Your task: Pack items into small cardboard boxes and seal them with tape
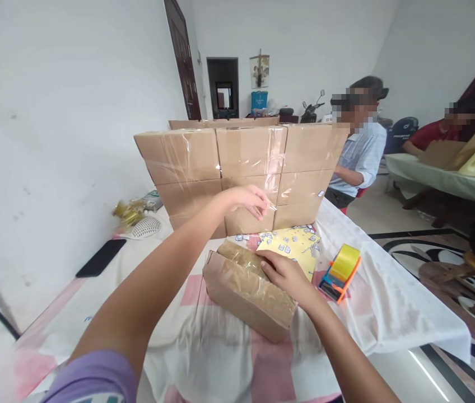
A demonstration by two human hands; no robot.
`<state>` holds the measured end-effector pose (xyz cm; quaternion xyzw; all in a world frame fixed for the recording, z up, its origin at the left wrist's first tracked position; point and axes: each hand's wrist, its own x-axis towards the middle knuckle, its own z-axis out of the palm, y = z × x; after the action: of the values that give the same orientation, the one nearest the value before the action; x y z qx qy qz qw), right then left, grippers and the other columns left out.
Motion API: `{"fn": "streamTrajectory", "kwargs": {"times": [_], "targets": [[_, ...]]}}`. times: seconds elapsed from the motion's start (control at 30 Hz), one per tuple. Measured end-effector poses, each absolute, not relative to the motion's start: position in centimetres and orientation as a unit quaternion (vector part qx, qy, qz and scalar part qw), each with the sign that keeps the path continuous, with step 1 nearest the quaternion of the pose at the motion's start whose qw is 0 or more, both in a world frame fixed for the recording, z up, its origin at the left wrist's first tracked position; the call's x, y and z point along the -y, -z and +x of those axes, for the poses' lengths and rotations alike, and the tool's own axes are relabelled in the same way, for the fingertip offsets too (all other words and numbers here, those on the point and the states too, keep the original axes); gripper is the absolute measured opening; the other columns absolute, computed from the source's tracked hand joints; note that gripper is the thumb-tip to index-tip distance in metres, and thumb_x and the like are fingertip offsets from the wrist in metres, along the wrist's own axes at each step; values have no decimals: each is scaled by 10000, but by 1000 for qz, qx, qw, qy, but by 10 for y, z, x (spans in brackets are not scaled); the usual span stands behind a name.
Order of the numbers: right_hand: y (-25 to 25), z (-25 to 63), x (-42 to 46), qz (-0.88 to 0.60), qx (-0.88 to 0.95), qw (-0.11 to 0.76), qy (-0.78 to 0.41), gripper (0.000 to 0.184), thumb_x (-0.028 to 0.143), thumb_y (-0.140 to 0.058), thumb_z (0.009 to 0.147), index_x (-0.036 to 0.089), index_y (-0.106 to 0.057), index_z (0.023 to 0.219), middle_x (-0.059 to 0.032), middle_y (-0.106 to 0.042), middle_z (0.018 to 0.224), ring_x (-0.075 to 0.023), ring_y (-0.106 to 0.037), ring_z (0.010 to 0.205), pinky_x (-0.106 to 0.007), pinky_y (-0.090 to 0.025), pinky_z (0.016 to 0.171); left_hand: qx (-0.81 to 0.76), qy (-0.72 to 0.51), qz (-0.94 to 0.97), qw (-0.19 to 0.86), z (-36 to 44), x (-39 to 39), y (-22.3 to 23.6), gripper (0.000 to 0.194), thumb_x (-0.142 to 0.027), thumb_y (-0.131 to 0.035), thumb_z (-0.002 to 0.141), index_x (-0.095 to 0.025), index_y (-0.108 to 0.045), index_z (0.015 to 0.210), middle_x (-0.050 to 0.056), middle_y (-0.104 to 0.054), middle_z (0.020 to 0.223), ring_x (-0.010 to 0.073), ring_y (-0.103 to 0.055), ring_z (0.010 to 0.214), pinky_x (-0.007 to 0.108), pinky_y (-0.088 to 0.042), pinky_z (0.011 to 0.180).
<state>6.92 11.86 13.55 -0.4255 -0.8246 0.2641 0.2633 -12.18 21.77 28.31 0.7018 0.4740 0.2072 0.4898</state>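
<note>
A long cardboard box (250, 296) covered with clear tape lies at an angle on the cloth, with a second narrow taped piece (237, 256) along its far side. My right hand (285, 274) grips this box from above, its fingers over the far side near the right end. Raised beyond the box, my left hand (252, 200) has its fingers pinched together. A small pale sliver shows at their tips, too small to name. Behind that hand stands a wall of stacked cardboard boxes (248, 154) wrapped in clear film. An orange and blue tape dispenser (340, 272) with yellow tape sits to the right.
A yellow patterned sheet (300, 246) lies between the stack and the taped box. On the left are a black phone (101, 258) and a white perforated object (145, 228). One person (361, 151) sits behind the stack; another (443, 131) is at a table farther right.
</note>
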Motion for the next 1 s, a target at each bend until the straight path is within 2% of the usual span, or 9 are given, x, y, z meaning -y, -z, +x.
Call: {"fn": "streamTrajectory", "kwargs": {"times": [0.17,0.37,0.47,0.57,0.67,0.8,0.9,1.0], "targets": [[-130,66,-119,-454,815,275,-233,365,303,-420,972,239,-674,1227,-85,-733,1245,-310,-687,1120,-442,-506,923,-467,-237,674,521,-124,-228,-256,202,-272,-763,768,-155,-689,914,20,-738,756,225,-763,799,400,-512,974],[-129,66,-118,-463,781,334,-254,350,280,-432,946,244,-627,1234,-75,-742,1200,-272,-704,1079,-393,-502,898,-473,-237,643,554,-133,-199,-228,241,-296,-792,742,-150,-727,922,21,-718,724,222,-744,777,385,-518,910],[-130,66,-118,-463,772,340,-272,337,268,-440,931,256,-612,1221,-65,-751,1162,-254,-714,1031,-357,-507,822,-475,-243,626,569,-146,-183,-221,324,-359,-818,739,-156,-748,981,50,-742,767,256,-752,922,380,-506,950],[-129,65,-119,-461,763,355,-281,339,258,-448,924,245,-602,1225,-65,-757,1131,-245,-716,1006,-345,-499,812,-470,-263,614,577,-156,-174,-221,403,-411,-816,765,-169,-741,1079,75,-774,906,271,-735,1055,386,-472,1034],[-128,65,-119,-458,760,370,-276,326,258,-453,927,237,-598,1218,-61,-763,1103,-248,-713,994,-355,-488,835,-467,-278,608,579,-153,-171,-225,426,-400,-819,777,-154,-727,1112,95,-778,976,271,-738,1054,405,-455,1072],[-124,65,-118,-457,746,391,-286,332,270,-446,934,229,-576,1236,-59,-762,1070,-251,-705,980,-357,-494,808,-458,-298,600,585,-135,-177,-228,387,-358,-810,792,-140,-718,1099,84,-773,881,260,-752,1000,420,-445,1093],[-120,64,-117,-462,732,410,-287,365,275,-439,927,205,-560,1264,-83,-748,1090,-257,-701,983,-365,-513,784,-448,-320,590,591,-125,-181,-225,343,-346,-825,776,-154,-722,1041,66,-763,898,264,-756,986,437,-435,1108],[-116,62,-118,-477,717,434,-266,478,298,-442,922,148,-504,1371,-165,-682,1257,-289,-677,1101,-405,-544,827,-436,-336,576,604,-125,-182,-221,347,-372,-857,744,-163,-722,986,54,-746,888,273,-756,980,456,-427,1115]]}}
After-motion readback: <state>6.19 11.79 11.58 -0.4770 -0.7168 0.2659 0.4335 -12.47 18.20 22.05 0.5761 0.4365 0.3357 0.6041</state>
